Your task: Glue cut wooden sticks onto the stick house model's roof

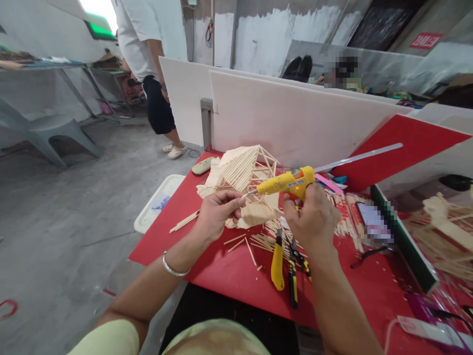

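Observation:
My right hand (312, 217) is closed round the grip of a yellow hot glue gun (286, 182), whose nozzle points left. A clear glue stick (360, 157) juts out of the gun's back toward the right. My left hand (218, 212) pinches a thin wooden stick right at the nozzle tip, in front of a model house of wooden sticks (240, 180) that stands on the red table (221, 271). A silver bracelet circles my left wrist.
Loose wooden sticks (258, 241) and yellow-handled pliers (290, 266) lie near my hands. A phone (373, 222) rests to the right, a white tray (157, 202) hangs off the table's left edge. White panels (295, 118) wall the back. A person in white stands beyond, at the left.

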The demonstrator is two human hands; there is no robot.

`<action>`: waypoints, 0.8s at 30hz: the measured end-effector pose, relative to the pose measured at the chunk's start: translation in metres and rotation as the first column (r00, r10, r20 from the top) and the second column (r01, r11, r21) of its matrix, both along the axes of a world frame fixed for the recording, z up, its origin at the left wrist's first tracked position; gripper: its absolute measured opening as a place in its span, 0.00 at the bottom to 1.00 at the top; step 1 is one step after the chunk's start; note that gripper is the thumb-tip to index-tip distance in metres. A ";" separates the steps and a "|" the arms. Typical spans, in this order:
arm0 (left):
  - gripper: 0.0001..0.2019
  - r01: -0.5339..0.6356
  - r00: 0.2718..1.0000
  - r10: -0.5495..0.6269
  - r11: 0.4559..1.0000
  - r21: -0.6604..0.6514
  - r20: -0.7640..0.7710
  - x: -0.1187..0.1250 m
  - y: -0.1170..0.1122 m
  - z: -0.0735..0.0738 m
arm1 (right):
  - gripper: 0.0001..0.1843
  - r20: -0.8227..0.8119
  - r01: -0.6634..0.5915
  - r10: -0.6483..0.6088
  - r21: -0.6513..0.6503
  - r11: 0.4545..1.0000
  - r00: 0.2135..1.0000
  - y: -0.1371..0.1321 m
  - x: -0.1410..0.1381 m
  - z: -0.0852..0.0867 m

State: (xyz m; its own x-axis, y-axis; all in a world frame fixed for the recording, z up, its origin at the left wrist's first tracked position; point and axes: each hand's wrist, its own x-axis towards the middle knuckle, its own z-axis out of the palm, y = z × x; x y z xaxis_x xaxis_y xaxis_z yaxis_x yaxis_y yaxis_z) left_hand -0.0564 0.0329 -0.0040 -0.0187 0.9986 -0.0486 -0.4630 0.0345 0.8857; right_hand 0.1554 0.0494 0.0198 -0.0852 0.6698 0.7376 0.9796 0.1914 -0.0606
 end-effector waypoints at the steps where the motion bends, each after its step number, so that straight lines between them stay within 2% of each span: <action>1: 0.14 0.001 1.000 -0.001 1.000 0.000 0.002 0.000 0.000 0.000 | 0.11 0.001 0.002 -0.002 0.000 1.000 1.000 0.000 0.000 0.000; 9: 0.14 0.027 0.997 -0.025 0.999 -0.027 0.072 0.002 -0.002 -0.003 | 0.14 -0.004 0.000 0.000 -0.008 1.000 1.000 -0.003 0.000 0.000; 18: 0.16 0.037 0.993 -0.027 0.996 -0.082 0.117 -0.001 0.003 -0.008 | 0.13 0.054 0.032 -0.036 0.073 0.997 0.998 0.004 -0.005 -0.007; 24: 0.17 0.028 0.991 -0.015 0.995 -0.097 0.132 -0.001 0.005 -0.008 | 0.12 0.054 0.009 -0.015 0.100 0.995 0.998 0.005 -0.007 -0.010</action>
State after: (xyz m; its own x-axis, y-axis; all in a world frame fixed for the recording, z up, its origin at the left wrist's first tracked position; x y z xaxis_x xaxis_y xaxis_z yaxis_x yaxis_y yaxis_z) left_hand -0.0579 0.0375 -0.0124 0.0161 0.9890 -0.1469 -0.5732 0.1295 0.8091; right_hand 0.1482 0.0548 0.0099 -0.1198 0.5944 0.7952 0.9832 0.1822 0.0119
